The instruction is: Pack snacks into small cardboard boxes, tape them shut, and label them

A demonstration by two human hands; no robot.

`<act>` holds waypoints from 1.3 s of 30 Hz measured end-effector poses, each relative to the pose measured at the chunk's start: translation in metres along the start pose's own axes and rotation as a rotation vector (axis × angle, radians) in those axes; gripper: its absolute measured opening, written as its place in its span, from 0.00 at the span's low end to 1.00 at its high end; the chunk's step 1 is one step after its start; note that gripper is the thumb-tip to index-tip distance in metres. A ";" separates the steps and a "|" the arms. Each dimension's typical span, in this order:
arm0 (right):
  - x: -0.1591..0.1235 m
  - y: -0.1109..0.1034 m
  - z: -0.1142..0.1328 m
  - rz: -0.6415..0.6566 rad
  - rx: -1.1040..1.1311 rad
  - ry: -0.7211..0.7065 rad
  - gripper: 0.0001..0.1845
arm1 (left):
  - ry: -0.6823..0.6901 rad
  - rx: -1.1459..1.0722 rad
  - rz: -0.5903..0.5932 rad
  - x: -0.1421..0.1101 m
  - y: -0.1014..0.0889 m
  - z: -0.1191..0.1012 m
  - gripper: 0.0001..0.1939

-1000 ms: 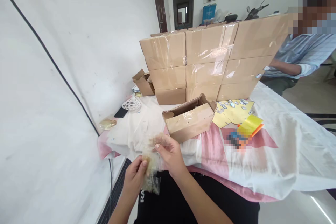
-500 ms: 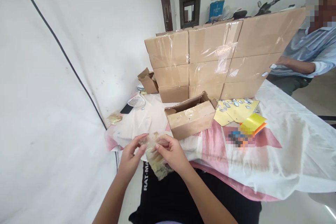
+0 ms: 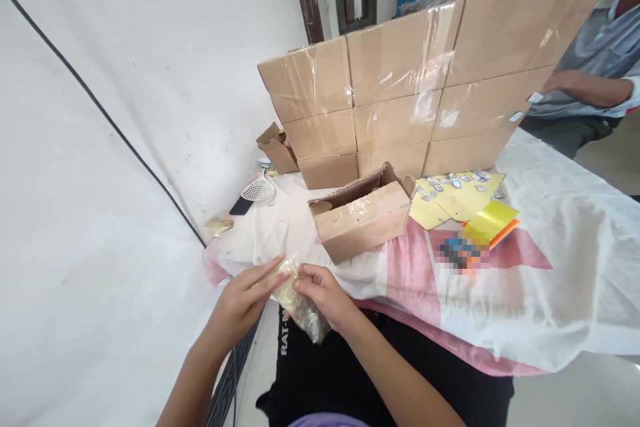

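In front of my lap is a small clear plastic bag [image 3: 305,313], its lower part filled with dark, greyish contents too blurred to name. My right hand [image 3: 325,293] pinches the bag's upper right side between thumb and fingers. At the upper left edge, my left hand [image 3: 245,297] grips the plastic, with its fingers fairly straight and pressed together. Just beyond my hands stands an open cardboard box [image 3: 363,220] on the cloth-covered table [image 3: 555,307]; its inside is mostly hidden.
A wall of taped cardboard boxes [image 3: 395,87] rises behind the open box. To the left lie a white slotted scoop [image 3: 259,189], a black phone-like slab [image 3: 241,205] and another plastic bag [image 3: 219,225]. Yellow cards [image 3: 465,197] lie right; a person [image 3: 590,93] sits beyond.
The bag's top has been gathered narrower between my hands. My left fingers have straightened and drawn together along its edge. The view has tilted down slightly.
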State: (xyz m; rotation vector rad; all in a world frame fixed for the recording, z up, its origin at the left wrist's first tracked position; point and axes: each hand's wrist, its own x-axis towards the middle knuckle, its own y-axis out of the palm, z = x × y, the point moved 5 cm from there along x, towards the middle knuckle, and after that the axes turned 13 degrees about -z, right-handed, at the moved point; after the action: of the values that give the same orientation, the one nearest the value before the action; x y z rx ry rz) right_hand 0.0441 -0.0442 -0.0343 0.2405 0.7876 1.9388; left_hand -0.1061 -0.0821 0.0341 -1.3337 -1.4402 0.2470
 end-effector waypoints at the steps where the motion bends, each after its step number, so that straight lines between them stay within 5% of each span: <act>1: 0.000 0.001 0.001 0.006 -0.019 -0.039 0.13 | -0.017 0.009 0.076 -0.003 0.003 0.000 0.19; 6: 0.001 0.008 -0.003 0.065 -0.155 -0.178 0.09 | -0.257 -0.141 0.366 -0.016 0.010 0.004 0.27; 9: 0.000 0.011 -0.005 0.065 -0.214 -0.224 0.08 | -0.394 -0.245 0.434 -0.024 0.010 0.009 0.33; 13: -0.003 0.013 -0.001 0.045 -0.321 -0.301 0.08 | -0.535 -0.378 0.378 -0.029 0.010 0.010 0.35; 19: -0.004 0.006 0.001 -0.017 -0.616 -0.440 0.11 | -0.656 -0.422 0.123 -0.022 0.008 0.013 0.31; 22: 0.001 0.001 -0.007 -0.064 -0.624 -0.414 0.11 | -0.630 -0.200 0.113 -0.015 0.008 0.014 0.22; 25: 0.009 0.001 -0.024 -0.080 -0.383 -0.234 0.11 | -0.509 0.007 0.068 -0.008 0.009 0.008 0.12; 32: 0.011 0.011 -0.062 -0.068 -0.040 0.214 0.27 | -0.003 0.462 -0.244 -0.007 0.011 -0.021 0.08; 36: 0.013 0.004 -0.067 -0.111 0.014 0.204 0.24 | 0.065 0.469 -0.066 -0.010 0.021 -0.020 0.08; 39: 0.013 0.001 -0.067 -0.089 0.003 0.191 0.24 | -0.091 0.234 0.107 -0.014 0.022 -0.011 0.09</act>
State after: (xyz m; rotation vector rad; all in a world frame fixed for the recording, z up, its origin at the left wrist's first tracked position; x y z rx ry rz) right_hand 0.0048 -0.0618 -0.0873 0.0215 0.9104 1.8955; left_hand -0.0883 -0.0906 0.0141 -1.2215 -1.3701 0.5366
